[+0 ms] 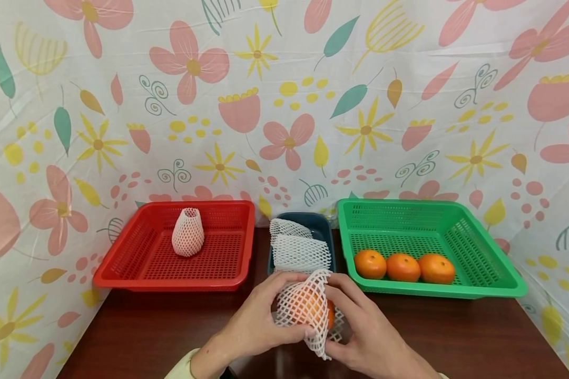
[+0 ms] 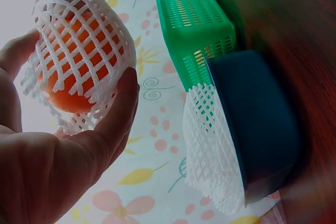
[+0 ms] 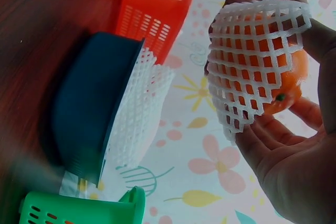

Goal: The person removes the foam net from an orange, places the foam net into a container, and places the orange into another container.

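Both hands hold an orange [image 3: 296, 74] partly inside a white foam net sleeve [image 1: 315, 287], in front of the blue tray. My left hand [image 1: 258, 318] curls round the netted fruit from the left, thumb in front. From the right, my right hand [image 1: 372, 334] grips the net's open edge, with fingers above and thumb below. In the right wrist view bare peel and the green stem spot show past that edge. The left wrist view shows the orange's lower side [image 2: 73, 100] poking out under the mesh.
A red basket [image 1: 170, 283] at left holds one upright netted fruit [image 1: 188, 234]. At right, a green basket [image 1: 483, 289] holds three bare oranges [image 1: 403, 267]. Between them, the dark blue tray [image 1: 323, 223] carries stacked foam nets [image 1: 301, 252]. A flowered cloth [image 1: 284, 105] hangs behind the brown table [image 1: 170, 321].
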### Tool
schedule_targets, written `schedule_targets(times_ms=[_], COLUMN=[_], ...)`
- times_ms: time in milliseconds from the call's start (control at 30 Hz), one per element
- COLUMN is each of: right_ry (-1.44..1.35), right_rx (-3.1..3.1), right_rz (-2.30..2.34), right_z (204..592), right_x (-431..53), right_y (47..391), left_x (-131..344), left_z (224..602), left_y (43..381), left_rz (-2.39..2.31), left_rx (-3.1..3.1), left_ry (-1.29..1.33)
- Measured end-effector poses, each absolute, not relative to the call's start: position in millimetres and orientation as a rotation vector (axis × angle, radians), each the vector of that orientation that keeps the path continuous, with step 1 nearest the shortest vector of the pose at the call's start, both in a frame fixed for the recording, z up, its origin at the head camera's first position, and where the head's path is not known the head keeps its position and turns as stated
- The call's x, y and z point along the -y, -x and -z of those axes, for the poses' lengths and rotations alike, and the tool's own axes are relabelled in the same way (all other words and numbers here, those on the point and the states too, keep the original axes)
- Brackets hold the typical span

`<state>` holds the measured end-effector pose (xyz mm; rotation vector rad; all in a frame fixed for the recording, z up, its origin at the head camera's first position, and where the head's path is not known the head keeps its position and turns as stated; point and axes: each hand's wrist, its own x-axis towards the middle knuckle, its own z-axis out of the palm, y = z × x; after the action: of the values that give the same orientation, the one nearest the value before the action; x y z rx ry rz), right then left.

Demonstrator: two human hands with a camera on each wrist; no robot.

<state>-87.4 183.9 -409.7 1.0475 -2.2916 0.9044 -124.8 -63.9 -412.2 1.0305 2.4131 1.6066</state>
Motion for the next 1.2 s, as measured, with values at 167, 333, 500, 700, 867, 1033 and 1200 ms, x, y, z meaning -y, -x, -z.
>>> schedule_targets(times_ms=[167,333,500,700,867,1033,1200], right_ry=[-1.044,-1.024,-1.009,-0.996,-0.997,-0.961,-0.963], right_rx=[2.288,2.294,2.313,2.343,2.339,2.385,2.383], right_rz=[-0.906,-0.915,-0.908,-0.895,-0.890,-0.861,-0.852], right_z=[410.7,410.5,411.5,411.9,409.9,409.2,409.0], right_x=[-183.0,-182.8,-183.7,-186.2,-186.9,-188.2,-189.4], right_y=[87.2,86.5,85.6,84.7,84.6,83.2,83.2], left_x=[66.4,67.4,66.1,65.5,64.8,65.8,66.4], left_z=[412.1,412.1,413.1,413.8,412.9,413.0,412.5], left_y=[125.0,125.5,125.5,125.6,125.6,125.6,126.0], left_rz=[-1.603,-1.607,-1.616,-1.613,-1.626,-1.627,-1.641], left_rx=[-2.420,-2.405,-2.383,-2.377,-2.386,-2.412,-2.418], left_ry=[-1.072,-1.093,-1.099,-1.107,-1.115,-1.099,-1.089])
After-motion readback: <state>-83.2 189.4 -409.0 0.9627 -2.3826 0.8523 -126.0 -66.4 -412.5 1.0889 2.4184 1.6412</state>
